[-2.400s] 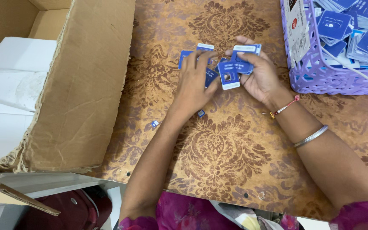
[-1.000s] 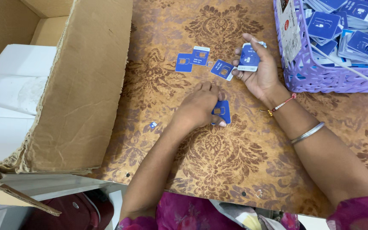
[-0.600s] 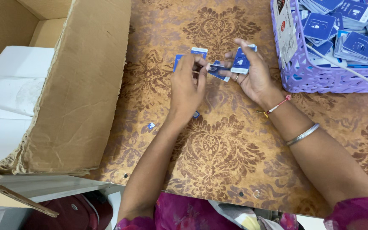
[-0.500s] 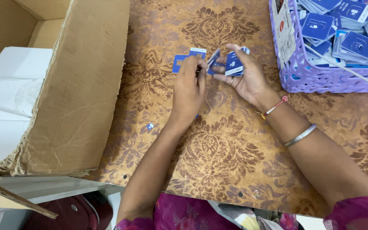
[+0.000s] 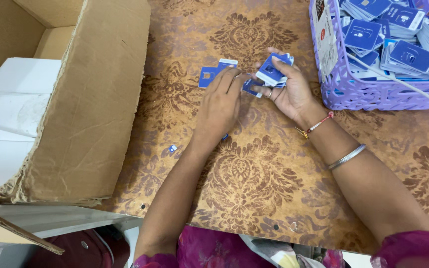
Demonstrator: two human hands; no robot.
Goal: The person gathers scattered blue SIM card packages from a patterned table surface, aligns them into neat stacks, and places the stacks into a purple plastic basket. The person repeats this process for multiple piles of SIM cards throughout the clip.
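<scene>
Brown patterned worktop [image 5: 254, 183] fills most of the frame, the kind with dark floral medallions all over it. Your right hand [image 5: 289, 92] sits just above center, palm up, fingers curled around a small stack of blue cards [image 5: 274, 69] with white edges. Your left hand [image 5: 219, 106] is right beside it, palm down, fingertips pinching one more blue card [image 5: 250, 87] that sits between the two hands, touching or nearly touching the stack. Just left of your left fingertips, two loose blue cards [image 5: 214, 73] lie flat on the worktop.

Upper right corner has a purple plastic basket [image 5: 353, 94] packed with piles of the same sort of blue cards, with a white cable running across it. Left side of the frame is taken up by a big open cardboard box [image 5: 90, 114] with white boxes [image 5: 16, 109] inside. A tiny blue chip [image 5: 173, 148] lies on the worktop near your left forearm, and another small blue bit peeks out just under that wrist.
</scene>
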